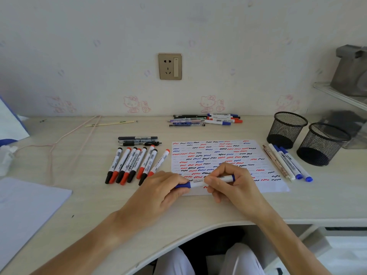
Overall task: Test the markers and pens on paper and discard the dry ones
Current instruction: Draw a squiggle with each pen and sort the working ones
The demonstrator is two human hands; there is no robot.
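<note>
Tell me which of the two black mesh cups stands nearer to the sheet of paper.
The left mesh cup, farther back on the desk, is nearer the paper; the other mesh cup stands farther right, beyond the blue markers.

We see smooth plastic markers (137, 163), matt white paper (264, 155), black wire-mesh metal cups (287, 129) and a pale wood-grain desk (99, 205).

Illumination is soft, diffuse and even, moderately bright, with a cool cast. No hard glare is present. Shadows are faint: a weak, blurred shadow lies under the hands (198, 187) on the table (198, 211); the knee space at 6 o'clock is dark. Wide-angle distortion bows the table edge and stretches the forearms toward 5 and 7 o'clock. Centre detail is sharp; the periphery at 3 and 9 o'clock is softer.
</note>
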